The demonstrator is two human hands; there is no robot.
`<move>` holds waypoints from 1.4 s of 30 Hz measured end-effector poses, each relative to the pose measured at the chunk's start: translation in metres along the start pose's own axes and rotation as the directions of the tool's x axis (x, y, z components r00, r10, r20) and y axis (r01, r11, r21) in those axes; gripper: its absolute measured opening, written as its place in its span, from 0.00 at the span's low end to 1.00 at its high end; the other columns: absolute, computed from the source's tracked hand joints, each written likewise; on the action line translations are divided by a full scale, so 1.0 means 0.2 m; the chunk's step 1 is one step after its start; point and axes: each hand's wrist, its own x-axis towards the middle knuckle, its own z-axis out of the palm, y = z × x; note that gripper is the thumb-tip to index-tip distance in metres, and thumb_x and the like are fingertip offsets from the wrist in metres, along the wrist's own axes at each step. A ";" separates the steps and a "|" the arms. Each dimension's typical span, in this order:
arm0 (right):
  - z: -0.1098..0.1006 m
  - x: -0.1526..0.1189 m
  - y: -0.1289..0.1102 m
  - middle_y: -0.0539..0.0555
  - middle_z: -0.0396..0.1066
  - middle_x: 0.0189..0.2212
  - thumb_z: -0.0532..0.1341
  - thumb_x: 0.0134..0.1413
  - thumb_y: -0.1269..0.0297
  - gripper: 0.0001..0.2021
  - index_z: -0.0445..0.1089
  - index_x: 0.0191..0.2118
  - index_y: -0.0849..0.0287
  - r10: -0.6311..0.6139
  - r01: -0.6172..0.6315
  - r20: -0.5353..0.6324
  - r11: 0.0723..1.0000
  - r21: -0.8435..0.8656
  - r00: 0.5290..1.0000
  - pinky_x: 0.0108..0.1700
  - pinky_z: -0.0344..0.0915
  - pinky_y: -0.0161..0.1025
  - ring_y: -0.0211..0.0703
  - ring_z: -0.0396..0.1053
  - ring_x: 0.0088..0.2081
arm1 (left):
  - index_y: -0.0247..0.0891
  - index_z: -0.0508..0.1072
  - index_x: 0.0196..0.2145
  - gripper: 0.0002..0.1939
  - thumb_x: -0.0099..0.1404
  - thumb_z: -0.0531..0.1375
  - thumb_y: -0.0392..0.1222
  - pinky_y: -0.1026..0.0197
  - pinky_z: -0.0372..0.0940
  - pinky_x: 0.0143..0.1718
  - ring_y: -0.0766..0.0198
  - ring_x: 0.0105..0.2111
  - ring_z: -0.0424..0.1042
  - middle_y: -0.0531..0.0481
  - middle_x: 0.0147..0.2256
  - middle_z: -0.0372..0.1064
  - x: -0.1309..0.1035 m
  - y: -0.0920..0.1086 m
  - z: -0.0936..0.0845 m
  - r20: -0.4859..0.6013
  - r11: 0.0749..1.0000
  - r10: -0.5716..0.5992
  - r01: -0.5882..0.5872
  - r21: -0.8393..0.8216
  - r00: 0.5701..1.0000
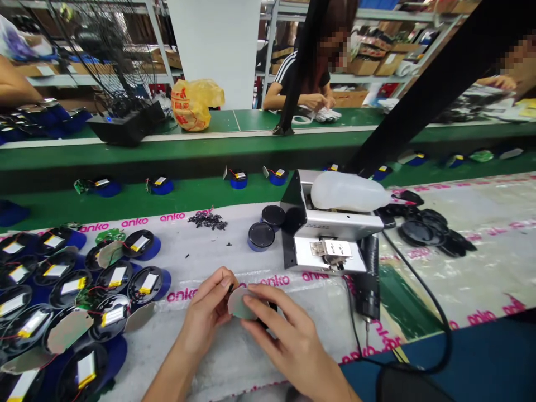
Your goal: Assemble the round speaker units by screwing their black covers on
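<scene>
Head view: nearest, both hands meet over the table's white plastic sheet [201,374], which has pink lettering. The left hand [209,304] is nearly closed, thumb and forefinger pinched on a small dark piece [230,287], with its fingertips close to the left edge of a pale round disc [243,304]. The right hand [285,326] is partly open, fingers spread and bent, gripping that disc between fingers and thumb. Something dark shows behind the right fingers, too hidden to name.

To the left, many round blue housings [162,282] crowd together, their open tops showing white batteries [149,283] with yellow ends and red wires. To the right lies a black power screwdriver [368,279], its bit pointing to the near side, and a black cable [431,298] curves beside it.

Farther on, a silver-and-black machine [335,223] bears a white bottle [349,191] on its side. Left of it stand two black-topped housings [261,237], then a pile of tiny black parts [208,220]; right of it lie black round covers [422,230].

Beyond, more blue units sit spaced along a green surface [201,190]. Farthest, a yellow bag [195,105] and a co-worker with a striped sleeve [286,70] are before loaded shelves [372,56].
</scene>
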 end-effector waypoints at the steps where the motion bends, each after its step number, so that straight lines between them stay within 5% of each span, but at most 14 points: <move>1: 0.00 0.00 0.00 0.61 0.73 0.52 0.62 0.65 0.69 0.16 0.70 0.58 0.57 0.003 -0.003 0.003 1.000 0.003 1.000 0.52 0.78 0.42 0.48 0.75 0.52 | 0.38 0.66 0.27 0.20 0.60 0.67 0.56 0.70 0.46 0.18 0.72 0.21 0.50 0.58 0.25 0.56 0.00 0.00 0.00 0.004 1.000 -0.002 0.002 -0.004 1.000; 19: 0.02 -0.02 -0.01 0.62 0.72 0.53 0.62 0.65 0.70 0.16 0.71 0.56 0.59 0.062 -0.062 0.007 0.998 0.028 0.998 0.54 0.76 0.41 0.48 0.74 0.53 | 0.39 0.65 0.28 0.21 0.58 0.68 0.57 0.71 0.48 0.18 0.71 0.22 0.50 0.58 0.25 0.55 -0.04 -0.03 0.04 -0.105 0.999 0.017 -0.021 -0.031 0.994; 24: -0.02 0.00 -0.01 0.63 0.73 0.51 0.61 0.66 0.70 0.16 0.71 0.57 0.58 0.007 -0.006 0.037 1.000 -0.011 0.999 0.50 0.78 0.42 0.50 0.75 0.50 | 0.40 0.63 0.29 0.19 0.68 0.58 0.57 0.67 0.50 0.21 0.68 0.23 0.51 0.59 0.25 0.53 -0.04 -0.03 0.00 -0.035 0.957 0.129 -0.115 0.268 0.991; 29: -0.06 0.03 -0.02 0.63 0.74 0.50 0.60 0.66 0.69 0.15 0.72 0.56 0.58 -0.001 0.009 0.104 0.997 -0.073 0.995 0.50 0.79 0.44 0.51 0.76 0.49 | 0.40 0.62 0.27 0.18 0.74 0.53 0.49 0.63 0.55 0.31 0.65 0.27 0.58 0.57 0.25 0.57 -0.07 0.02 0.01 0.053 0.652 0.330 -0.268 0.709 0.942; 33: -0.05 0.02 -0.02 0.63 0.73 0.52 0.59 0.67 0.69 0.16 0.69 0.58 0.59 0.007 0.007 0.109 0.992 -0.123 0.994 0.50 0.78 0.46 0.52 0.75 0.50 | 0.40 0.65 0.27 0.18 0.73 0.53 0.51 0.62 0.56 0.29 0.65 0.26 0.60 0.56 0.24 0.60 -0.09 0.04 0.03 -0.024 0.691 0.287 -0.190 0.697 0.958; 37: -0.07 0.01 -0.01 0.64 0.68 0.56 0.57 0.66 0.72 0.26 0.58 0.67 0.57 0.103 -0.082 0.146 0.986 -0.146 0.984 0.52 0.76 0.45 0.52 0.72 0.55 | 0.40 0.76 0.40 0.16 0.72 0.53 0.52 0.62 0.61 0.29 0.63 0.27 0.65 0.51 0.32 0.71 -0.11 0.04 -0.02 0.056 0.770 0.171 -0.168 0.615 0.984; 42: -0.10 0.02 0.00 0.59 0.65 0.52 0.56 0.62 0.76 0.26 0.63 0.64 0.52 0.181 -0.177 0.185 0.984 -0.037 0.966 0.53 0.74 0.40 0.45 0.71 0.52 | 0.42 0.76 0.52 0.17 0.68 0.58 0.45 0.55 0.68 0.41 0.57 0.38 0.71 0.44 0.49 0.72 -0.14 -0.04 -0.07 -0.035 0.606 0.315 -0.173 0.776 0.948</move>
